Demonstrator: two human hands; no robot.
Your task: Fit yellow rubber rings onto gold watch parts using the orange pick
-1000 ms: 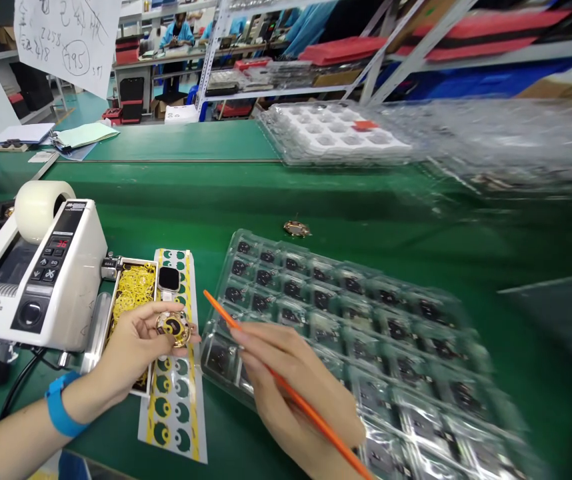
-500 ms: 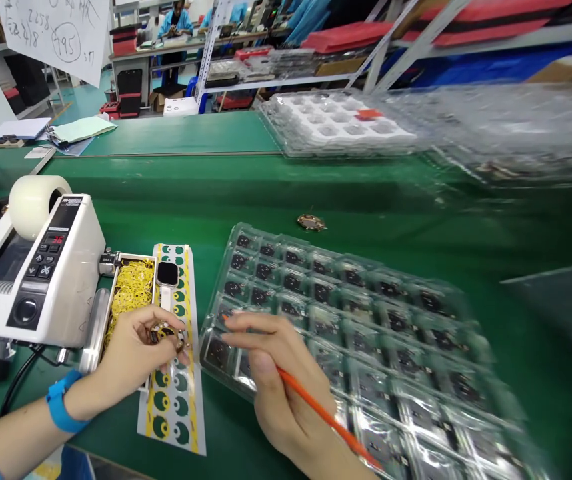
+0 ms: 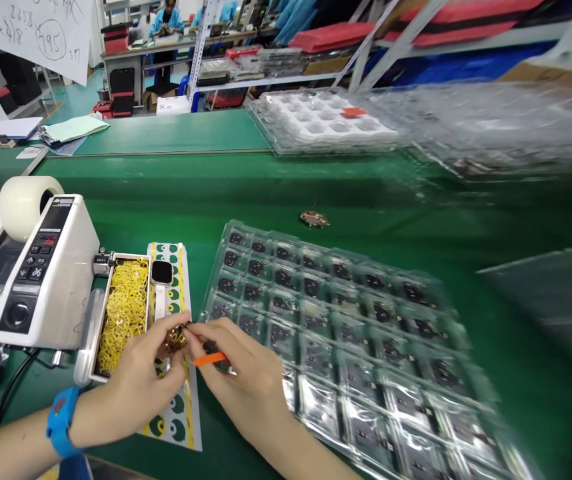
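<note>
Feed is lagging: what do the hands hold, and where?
Left hand pinches a small gold part at its edge; right hand grips an orange stick mid-shaft.

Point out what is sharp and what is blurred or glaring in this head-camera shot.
Head view: the hands, left hand and right hand, and the tape dispenser are fairly sharp; the clear tray stack at far right smears with blur; the parts tray shows glare on its plastic, softening toward the lower right.

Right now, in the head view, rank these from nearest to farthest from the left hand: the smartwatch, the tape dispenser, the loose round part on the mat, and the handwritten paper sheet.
1. Smartwatch, just beyond the left hand.
2. Tape dispenser, to the left.
3. Loose round part, on the mat, far right.
4. Handwritten paper sheet, top left.
</note>
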